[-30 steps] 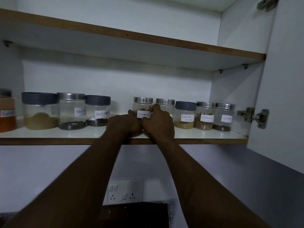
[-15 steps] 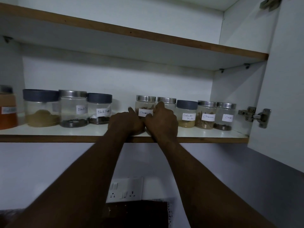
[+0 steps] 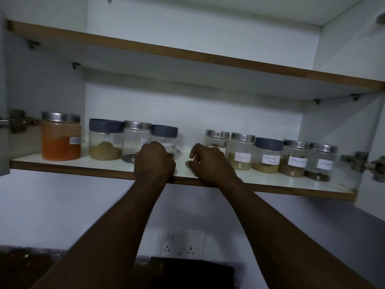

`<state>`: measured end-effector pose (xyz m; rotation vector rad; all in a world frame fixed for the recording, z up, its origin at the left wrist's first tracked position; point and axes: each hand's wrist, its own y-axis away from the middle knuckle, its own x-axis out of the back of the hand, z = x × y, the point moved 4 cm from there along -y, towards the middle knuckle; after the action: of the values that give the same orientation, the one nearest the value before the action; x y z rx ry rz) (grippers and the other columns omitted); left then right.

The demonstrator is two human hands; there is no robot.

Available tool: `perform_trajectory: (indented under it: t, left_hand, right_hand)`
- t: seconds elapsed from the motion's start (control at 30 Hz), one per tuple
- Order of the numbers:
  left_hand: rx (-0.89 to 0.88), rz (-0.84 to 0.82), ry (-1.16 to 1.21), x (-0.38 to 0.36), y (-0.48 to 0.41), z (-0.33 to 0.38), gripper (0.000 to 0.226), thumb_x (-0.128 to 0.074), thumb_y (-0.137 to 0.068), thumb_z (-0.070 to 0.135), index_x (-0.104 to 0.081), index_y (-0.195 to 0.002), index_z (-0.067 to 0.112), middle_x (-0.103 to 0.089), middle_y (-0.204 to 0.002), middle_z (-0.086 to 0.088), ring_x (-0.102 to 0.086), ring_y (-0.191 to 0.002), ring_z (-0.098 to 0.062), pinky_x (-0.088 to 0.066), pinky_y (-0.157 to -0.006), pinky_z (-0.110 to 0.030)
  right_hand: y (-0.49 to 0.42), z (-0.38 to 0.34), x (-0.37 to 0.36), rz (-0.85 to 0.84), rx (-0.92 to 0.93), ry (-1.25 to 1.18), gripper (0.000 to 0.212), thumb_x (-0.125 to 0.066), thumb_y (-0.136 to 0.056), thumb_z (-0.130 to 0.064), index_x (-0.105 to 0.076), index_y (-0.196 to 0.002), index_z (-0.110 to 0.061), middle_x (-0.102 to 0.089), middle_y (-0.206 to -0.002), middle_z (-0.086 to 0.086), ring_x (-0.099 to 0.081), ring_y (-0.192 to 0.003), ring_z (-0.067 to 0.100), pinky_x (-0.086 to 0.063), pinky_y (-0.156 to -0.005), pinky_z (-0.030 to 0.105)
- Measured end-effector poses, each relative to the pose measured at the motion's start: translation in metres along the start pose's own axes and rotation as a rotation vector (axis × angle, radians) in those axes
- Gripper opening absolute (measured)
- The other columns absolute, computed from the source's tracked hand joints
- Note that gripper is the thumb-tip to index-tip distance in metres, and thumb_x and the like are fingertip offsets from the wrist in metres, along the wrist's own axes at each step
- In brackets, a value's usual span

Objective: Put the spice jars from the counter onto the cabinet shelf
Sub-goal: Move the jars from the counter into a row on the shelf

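Several labelled glass spice jars stand in a row on the lower cabinet shelf (image 3: 68,166). From the left: an orange-filled jar (image 3: 61,140), a grey-lidded jar of brown powder (image 3: 105,140), a silver-lidded jar (image 3: 136,136) and a grey-lidded jar (image 3: 164,132). After a gap come a silver-lidded jar (image 3: 216,137) and several more, ending with a jar (image 3: 321,161) at the far right. My left hand (image 3: 155,162) is a closed fist at the shelf edge, covering the lower part of the grey-lidded jar. My right hand (image 3: 210,162) is curled just in front of the silver-lidded jar, with nothing visible in it.
An upper shelf (image 3: 187,54) hangs close above the jars. The open cabinet door (image 3: 373,132) and its hinge (image 3: 358,163) are at the right, and another hinge (image 3: 16,122) is at the left. Below are a wall socket (image 3: 181,245) and a dark counter (image 3: 187,274).
Both hands were together on the silver-lidded jar. They have come apart: the left hand moved left in front of the grey-lidded jar. The view swung left, showing the whole orange jar.
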<state>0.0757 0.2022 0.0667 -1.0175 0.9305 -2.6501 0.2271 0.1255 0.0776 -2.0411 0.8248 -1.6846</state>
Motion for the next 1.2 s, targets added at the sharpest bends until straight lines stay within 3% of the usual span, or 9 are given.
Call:
perform_trajectory:
  t: [0.17, 0.3, 0.4, 0.53, 0.73, 0.83, 0.93, 1.03, 1.2]
  left_hand:
    - [-0.008, -0.023, -0.074, -0.004, -0.005, 0.003, 0.031, -0.078, -0.079, 0.024, -0.071, -0.103, 0.006, -0.073, -0.103, -0.014, -0.070, -0.094, -0.029, -0.054, -0.078, -0.034]
    - [0.007, -0.041, -0.089, -0.009, -0.016, -0.001, 0.027, -0.075, -0.082, 0.028, -0.071, -0.101, 0.009, -0.073, -0.103, -0.011, -0.070, -0.097, -0.028, -0.047, -0.073, -0.031]
    - [-0.042, -0.107, -0.096, -0.014, -0.025, -0.003, 0.027, -0.071, -0.084, 0.034, -0.066, -0.101, 0.014, -0.072, -0.104, -0.008, -0.069, -0.097, -0.027, -0.041, -0.071, -0.029]
    - [-0.101, -0.241, -0.110, -0.023, -0.038, -0.009, 0.036, -0.068, -0.085, 0.037, -0.059, -0.112, 0.014, -0.070, -0.108, -0.009, -0.067, -0.097, -0.029, -0.043, -0.073, -0.033]
    - [-0.258, -0.240, -0.181, -0.031, -0.039, -0.005, 0.036, -0.055, -0.093, 0.043, -0.058, -0.118, 0.018, -0.069, -0.109, -0.009, -0.062, -0.089, -0.027, -0.042, -0.071, -0.035]
    - [-0.291, -0.261, -0.189, -0.032, -0.039, -0.004, 0.035, -0.055, -0.091, 0.039, -0.060, -0.120, 0.021, -0.070, -0.112, -0.007, -0.065, -0.094, -0.027, -0.045, -0.072, -0.035]
    - [-0.330, -0.307, -0.226, -0.032, -0.038, -0.002, 0.042, -0.056, -0.090, 0.035, -0.057, -0.131, 0.023, -0.068, -0.120, -0.006, -0.065, -0.105, -0.029, -0.052, -0.083, -0.039]
    - [-0.334, -0.307, -0.223, -0.029, -0.036, -0.001, 0.041, -0.058, -0.089, 0.032, -0.058, -0.129, 0.024, -0.069, -0.119, -0.005, -0.065, -0.105, -0.028, -0.052, -0.084, -0.038]
    - [-0.290, -0.213, -0.157, -0.022, -0.030, -0.002, 0.027, -0.063, -0.088, 0.030, -0.063, -0.112, 0.016, -0.070, -0.107, -0.010, -0.066, -0.094, -0.028, -0.043, -0.069, -0.032]
  right_hand:
    - [-0.024, -0.030, -0.030, -0.032, -0.049, -0.029, 0.070, -0.072, -0.088, -0.039, -0.039, -0.145, -0.015, -0.064, -0.129, 0.009, -0.063, -0.114, 0.030, -0.053, -0.087, 0.040]
    - [-0.041, -0.034, -0.039, -0.135, -0.050, -0.107, 0.079, -0.068, -0.094, -0.038, -0.024, -0.156, -0.018, -0.059, -0.142, 0.011, -0.060, -0.125, 0.032, -0.049, -0.098, 0.040]
    - [-0.043, -0.033, -0.040, -0.127, -0.056, -0.145, 0.085, -0.069, -0.094, -0.036, -0.018, -0.159, -0.018, -0.062, -0.140, 0.012, -0.062, -0.123, 0.033, -0.051, -0.098, 0.041]
    - [-0.040, -0.028, -0.038, -0.001, -0.114, -0.146, 0.077, -0.076, -0.087, -0.040, -0.034, -0.146, -0.012, -0.067, -0.124, 0.012, -0.067, -0.109, 0.031, -0.055, -0.086, 0.038]
    - [-0.025, -0.017, -0.028, 0.188, -0.208, -0.101, 0.071, -0.078, -0.080, -0.042, -0.042, -0.134, -0.013, -0.068, -0.116, 0.011, -0.068, -0.103, 0.031, -0.055, -0.080, 0.038]
    - [-0.022, -0.017, -0.025, 0.200, -0.230, -0.110, 0.073, -0.079, -0.079, -0.044, -0.044, -0.135, -0.013, -0.068, -0.119, 0.012, -0.067, -0.107, 0.032, -0.055, -0.083, 0.038]
    - [-0.021, -0.016, -0.022, 0.211, -0.277, -0.129, 0.076, -0.080, -0.078, -0.044, -0.045, -0.136, -0.011, -0.067, -0.124, 0.013, -0.066, -0.112, 0.032, -0.055, -0.090, 0.039]
    - [-0.020, -0.016, -0.019, 0.237, -0.300, -0.118, 0.069, -0.078, -0.080, -0.040, -0.047, -0.133, -0.010, -0.068, -0.122, 0.014, -0.066, -0.111, 0.033, -0.054, -0.088, 0.037]
    - [-0.011, -0.026, -0.011, 0.398, -0.240, -0.075, 0.064, -0.076, -0.082, -0.030, -0.045, -0.135, -0.011, -0.064, -0.126, 0.014, -0.065, -0.110, 0.031, -0.058, -0.088, 0.040]
